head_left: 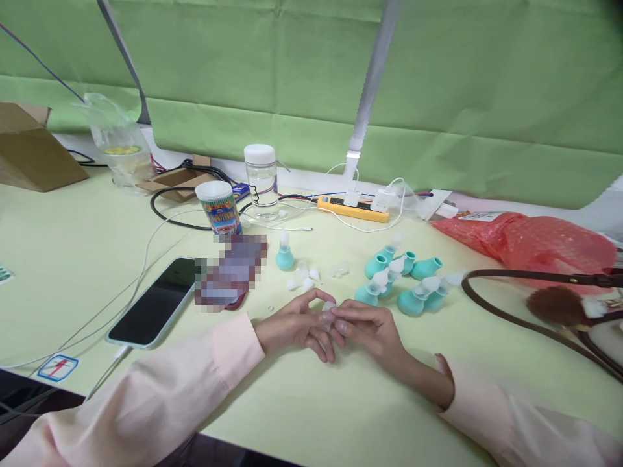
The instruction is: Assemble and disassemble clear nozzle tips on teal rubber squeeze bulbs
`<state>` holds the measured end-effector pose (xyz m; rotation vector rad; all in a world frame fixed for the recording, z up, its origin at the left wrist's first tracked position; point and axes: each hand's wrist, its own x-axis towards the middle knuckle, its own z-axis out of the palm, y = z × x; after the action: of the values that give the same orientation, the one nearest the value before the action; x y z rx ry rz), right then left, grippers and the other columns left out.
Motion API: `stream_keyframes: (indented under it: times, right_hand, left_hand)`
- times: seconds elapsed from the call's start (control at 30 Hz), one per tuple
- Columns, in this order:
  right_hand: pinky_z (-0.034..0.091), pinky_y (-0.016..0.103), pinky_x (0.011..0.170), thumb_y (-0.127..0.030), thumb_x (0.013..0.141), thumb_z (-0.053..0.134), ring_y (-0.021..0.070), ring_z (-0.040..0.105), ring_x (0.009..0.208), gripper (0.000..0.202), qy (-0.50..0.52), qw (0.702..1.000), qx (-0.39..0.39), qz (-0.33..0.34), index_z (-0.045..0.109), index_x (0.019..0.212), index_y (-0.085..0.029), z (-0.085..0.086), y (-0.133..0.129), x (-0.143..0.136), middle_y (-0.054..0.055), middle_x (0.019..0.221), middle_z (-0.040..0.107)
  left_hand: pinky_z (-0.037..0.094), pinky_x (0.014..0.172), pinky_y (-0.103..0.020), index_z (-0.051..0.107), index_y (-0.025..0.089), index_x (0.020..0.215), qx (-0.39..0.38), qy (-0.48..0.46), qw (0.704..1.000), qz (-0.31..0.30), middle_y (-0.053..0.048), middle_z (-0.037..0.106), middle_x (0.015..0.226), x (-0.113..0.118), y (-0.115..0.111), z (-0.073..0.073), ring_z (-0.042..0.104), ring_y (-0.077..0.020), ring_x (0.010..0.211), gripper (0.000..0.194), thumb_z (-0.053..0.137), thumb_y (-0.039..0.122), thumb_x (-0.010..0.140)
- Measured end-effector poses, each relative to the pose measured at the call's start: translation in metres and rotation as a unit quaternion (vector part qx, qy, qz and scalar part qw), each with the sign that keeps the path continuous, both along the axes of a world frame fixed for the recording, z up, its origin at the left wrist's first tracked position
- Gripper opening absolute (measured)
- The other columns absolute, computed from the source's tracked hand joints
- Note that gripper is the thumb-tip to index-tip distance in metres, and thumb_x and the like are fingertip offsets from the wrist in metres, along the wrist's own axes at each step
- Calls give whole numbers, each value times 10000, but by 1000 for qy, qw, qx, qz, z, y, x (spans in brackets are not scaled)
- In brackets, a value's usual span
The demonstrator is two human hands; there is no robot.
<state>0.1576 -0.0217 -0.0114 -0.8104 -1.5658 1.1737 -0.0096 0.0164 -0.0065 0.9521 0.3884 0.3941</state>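
Observation:
Near the middle of the pale table [311, 402], my left hand [302, 325] pinches a small translucent piece [329, 306] between thumb and fingers. From the right, my right hand [372, 327] meets it, fingertips closed on the same piece. Just beyond my hands lie several small white and clear pieces [307, 283]. One teal bulb [285, 258] with a clear tip stands upright behind them. To the right is a group of several teal bulbs [411, 301], some topped with clear or white tips, others with open necks. My fingers partly cover the held piece.
A charging phone [153, 303] and a blurred object [236, 272] lie left. Behind stand a patterned cup [221, 211], a water bottle [261, 185] and a yellow power strip [353, 209] with cables. A red plastic bag [530, 246] and a brown strap [491, 305] are right; cardboard [41, 152] is far left.

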Motion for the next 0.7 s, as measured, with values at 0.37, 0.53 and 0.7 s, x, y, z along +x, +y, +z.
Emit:
stream_keyframes:
  times: [0.37, 0.53, 0.7]
  right_hand:
    - [411, 258, 472, -70, 669, 556, 116, 493, 497, 212, -80, 975, 192, -84, 641, 787, -224, 2, -6, 1, -10, 544, 546]
    - [420, 283, 481, -13, 654, 537, 124, 495, 501, 316, -90, 951, 281, -96, 616, 865, -236, 30, -12, 6, -6, 557, 539]
    - [458, 315, 540, -52, 655, 579, 162, 566, 590, 271, -146, 901, 343, -221, 626, 832, -253, 80, -7, 33, 11, 656, 611]
  left_hand:
    - [216, 377, -160, 420, 200, 941, -104, 15, 994, 23, 38, 424, 526, -2, 1, 5, 382, -58, 377, 198, 480, 268, 765]
    - [177, 379, -174, 445, 181, 892, -81, 60, 994, 52, 43, 414, 486, -2, 2, 5, 351, -54, 352, 191, 487, 192, 706]
    - [200, 380, -183, 452, 185, 886, -44, 73, 995, 53, 34, 445, 505, -2, 3, 4, 374, -64, 355, 205, 516, 196, 692]
